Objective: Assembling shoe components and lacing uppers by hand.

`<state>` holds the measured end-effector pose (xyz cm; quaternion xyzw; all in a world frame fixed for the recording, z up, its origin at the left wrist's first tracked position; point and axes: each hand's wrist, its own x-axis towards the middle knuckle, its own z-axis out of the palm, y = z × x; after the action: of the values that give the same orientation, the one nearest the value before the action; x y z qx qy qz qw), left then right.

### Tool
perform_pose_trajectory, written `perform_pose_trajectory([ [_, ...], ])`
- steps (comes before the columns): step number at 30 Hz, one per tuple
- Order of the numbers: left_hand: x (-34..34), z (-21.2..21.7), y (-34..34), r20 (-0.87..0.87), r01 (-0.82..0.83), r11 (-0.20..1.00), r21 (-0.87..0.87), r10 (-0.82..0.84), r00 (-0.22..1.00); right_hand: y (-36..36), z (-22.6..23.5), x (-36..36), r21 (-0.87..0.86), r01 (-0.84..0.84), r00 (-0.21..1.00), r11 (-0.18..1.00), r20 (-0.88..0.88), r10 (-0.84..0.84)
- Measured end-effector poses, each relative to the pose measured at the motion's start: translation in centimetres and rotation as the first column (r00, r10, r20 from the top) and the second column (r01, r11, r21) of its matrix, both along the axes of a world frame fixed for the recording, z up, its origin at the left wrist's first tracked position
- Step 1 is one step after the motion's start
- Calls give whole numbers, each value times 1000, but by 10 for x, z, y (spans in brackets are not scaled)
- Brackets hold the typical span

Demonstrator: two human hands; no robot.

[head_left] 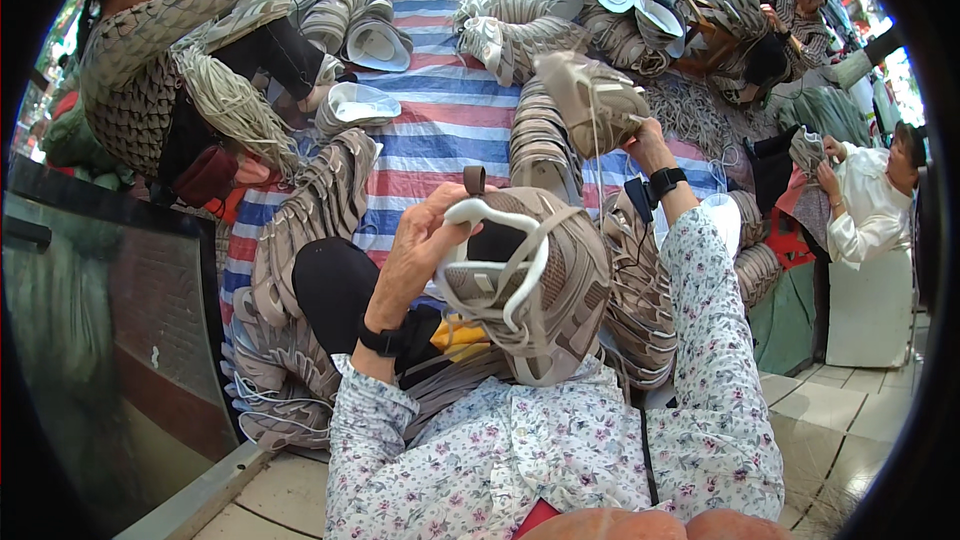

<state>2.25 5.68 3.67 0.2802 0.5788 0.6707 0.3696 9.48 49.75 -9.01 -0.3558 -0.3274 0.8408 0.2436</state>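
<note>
Close in front of my chest is a beige-grey sneaker upper (570,265) with a white collar edge and a loose lace across its opening. My left hand (415,245) is closed on its collar, near a dark pull tab. Farther out to the right, my right hand (648,145) grips a second sneaker upper (590,105) at its right side, above a row of nested uppers. A pale lace hangs down from that second upper. The fingertips of the right hand are partly hidden behind it. A bundle of grey laces (450,395) lies across my lap.
Curved rows of nested uppers (315,210) flank me on a striped tarp (430,145). A person with laces (235,115) sits at the far left, and two more people work at the right. A glass panel (100,330) stands at my left.
</note>
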Motion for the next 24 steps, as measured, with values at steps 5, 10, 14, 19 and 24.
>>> perform_pose_trajectory([
  [5,-12,-13,-1,204,-179,982,55,164,965,72,-18,39,328,31,985,944,150,-85],
  [10,-44,-40,-39,202,-512,858,-33,508,837,88,-4,53,434,161,912,887,279,-301],
  [14,-48,-67,-55,275,-528,842,110,485,830,107,14,96,520,199,905,831,228,-360],
  [19,-38,-34,-54,203,-292,938,186,254,946,112,11,117,414,242,922,878,184,-341],
  [24,-5,-1,-30,-285,-133,965,225,196,938,84,24,91,409,143,941,901,226,-252],
])
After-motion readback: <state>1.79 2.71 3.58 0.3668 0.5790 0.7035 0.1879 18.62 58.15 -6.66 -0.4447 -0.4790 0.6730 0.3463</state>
